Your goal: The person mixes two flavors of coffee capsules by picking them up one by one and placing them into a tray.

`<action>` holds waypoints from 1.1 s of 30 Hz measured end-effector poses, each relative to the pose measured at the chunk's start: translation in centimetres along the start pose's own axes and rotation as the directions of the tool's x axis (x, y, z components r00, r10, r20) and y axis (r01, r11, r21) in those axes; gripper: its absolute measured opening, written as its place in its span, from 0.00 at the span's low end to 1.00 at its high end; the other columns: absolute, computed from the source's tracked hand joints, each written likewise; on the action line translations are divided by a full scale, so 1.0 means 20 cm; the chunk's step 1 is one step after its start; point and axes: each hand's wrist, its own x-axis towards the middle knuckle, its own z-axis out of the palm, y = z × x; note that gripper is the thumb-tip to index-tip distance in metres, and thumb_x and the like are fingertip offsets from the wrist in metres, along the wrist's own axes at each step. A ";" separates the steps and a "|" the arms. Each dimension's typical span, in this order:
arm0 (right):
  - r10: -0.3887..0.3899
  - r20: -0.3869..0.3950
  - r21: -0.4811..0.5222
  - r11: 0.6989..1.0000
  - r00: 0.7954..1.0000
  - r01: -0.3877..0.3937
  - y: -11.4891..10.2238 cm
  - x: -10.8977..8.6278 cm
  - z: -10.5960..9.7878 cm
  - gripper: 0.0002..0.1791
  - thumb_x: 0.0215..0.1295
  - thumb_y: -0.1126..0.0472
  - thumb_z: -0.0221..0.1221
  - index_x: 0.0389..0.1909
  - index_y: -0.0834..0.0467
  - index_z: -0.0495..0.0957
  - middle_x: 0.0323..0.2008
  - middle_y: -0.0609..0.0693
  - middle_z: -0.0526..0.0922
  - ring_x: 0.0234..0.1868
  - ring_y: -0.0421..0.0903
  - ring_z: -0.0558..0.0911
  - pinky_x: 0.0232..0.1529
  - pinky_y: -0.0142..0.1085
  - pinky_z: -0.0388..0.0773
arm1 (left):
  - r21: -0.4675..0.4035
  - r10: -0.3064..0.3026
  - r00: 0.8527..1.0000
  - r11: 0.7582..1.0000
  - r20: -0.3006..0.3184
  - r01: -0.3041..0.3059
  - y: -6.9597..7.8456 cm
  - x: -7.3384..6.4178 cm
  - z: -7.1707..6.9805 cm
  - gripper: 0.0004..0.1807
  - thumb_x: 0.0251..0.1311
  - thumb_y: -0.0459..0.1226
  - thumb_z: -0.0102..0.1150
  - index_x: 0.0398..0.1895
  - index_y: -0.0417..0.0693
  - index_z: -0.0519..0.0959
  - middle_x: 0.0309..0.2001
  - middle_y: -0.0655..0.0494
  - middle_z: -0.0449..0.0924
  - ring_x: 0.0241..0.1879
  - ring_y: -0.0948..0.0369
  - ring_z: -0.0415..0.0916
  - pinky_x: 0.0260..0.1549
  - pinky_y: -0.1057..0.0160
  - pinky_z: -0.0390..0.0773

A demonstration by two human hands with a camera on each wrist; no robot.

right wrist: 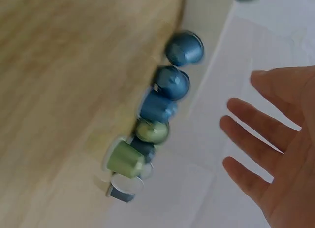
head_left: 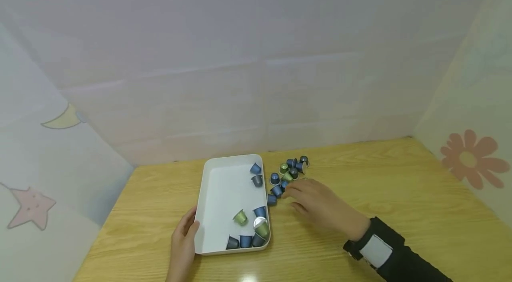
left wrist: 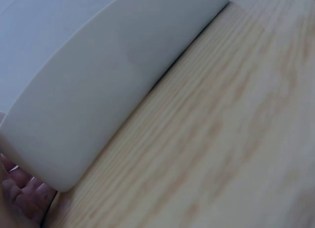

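Note:
My left hand [head_left: 183, 238] grips the left side of a white rectangular tray [head_left: 222, 188], thumb near its rim. In the left wrist view, curled fingers [left wrist: 29, 196] show at the corner of the tray wall [left wrist: 113, 75]. Blue, dark and green coffee capsules lie in the tray, among them a green capsule [head_left: 240, 217] and a blue capsule [head_left: 246, 241]. My right hand [head_left: 320, 204] hovers right of the tray beside a loose group of capsules, near a blue capsule [head_left: 276, 190]. Its fingers [right wrist: 256, 139] are spread and hold nothing in the right wrist view.
The capsule group stretches back along the tray's right side to a dark capsule [head_left: 304, 160]. Everything stands on a wooden table [head_left: 380, 175]. A pale wall covering [head_left: 260, 77] rises at the table's back edge, with decorated panels at both sides.

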 end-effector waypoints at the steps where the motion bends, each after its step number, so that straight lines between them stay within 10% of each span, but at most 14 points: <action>1: -0.011 0.008 -0.001 1.000 1.000 0.011 0.00 -0.01 0.00 0.13 0.58 0.60 0.60 0.45 0.49 0.80 0.47 0.45 0.83 0.49 0.43 0.78 0.53 0.43 0.78 | -0.005 -0.003 1.000 1.000 0.002 0.003 0.00 0.00 0.00 0.22 0.69 0.39 0.42 0.66 0.49 0.66 0.65 0.42 0.70 0.52 0.71 0.68 0.42 0.80 0.70; 15: -0.259 -0.028 -0.116 0.960 0.966 0.254 0.13 -0.12 0.06 0.16 0.54 0.66 0.61 0.45 0.52 0.77 0.48 0.49 0.83 0.52 0.44 0.77 0.53 0.44 0.79 | 0.007 -0.009 1.000 1.000 -0.012 0.009 0.00 -0.01 0.00 0.22 0.69 0.37 0.42 0.66 0.48 0.66 0.64 0.43 0.70 0.49 0.77 0.67 0.42 0.81 0.69; 25: -0.504 0.105 -0.456 0.742 0.857 0.492 0.35 -0.04 0.05 0.22 0.47 0.65 0.66 0.46 0.53 0.76 0.47 0.47 0.84 0.49 0.43 0.79 0.50 0.38 0.80 | -0.008 -0.007 1.000 1.000 0.000 0.007 0.01 0.00 0.00 0.23 0.69 0.37 0.42 0.66 0.45 0.65 0.66 0.42 0.68 0.62 0.55 0.65 0.54 0.63 0.72; 33: -0.425 0.230 -0.410 0.773 0.875 0.484 0.49 0.00 0.08 0.18 0.58 0.63 0.60 0.50 0.53 0.76 0.50 0.50 0.83 0.48 0.45 0.80 0.49 0.40 0.80 | -0.021 0.004 1.000 1.000 -0.001 -0.004 0.01 0.01 0.00 0.23 0.69 0.35 0.42 0.66 0.45 0.66 0.66 0.41 0.68 0.60 0.53 0.66 0.57 0.50 0.71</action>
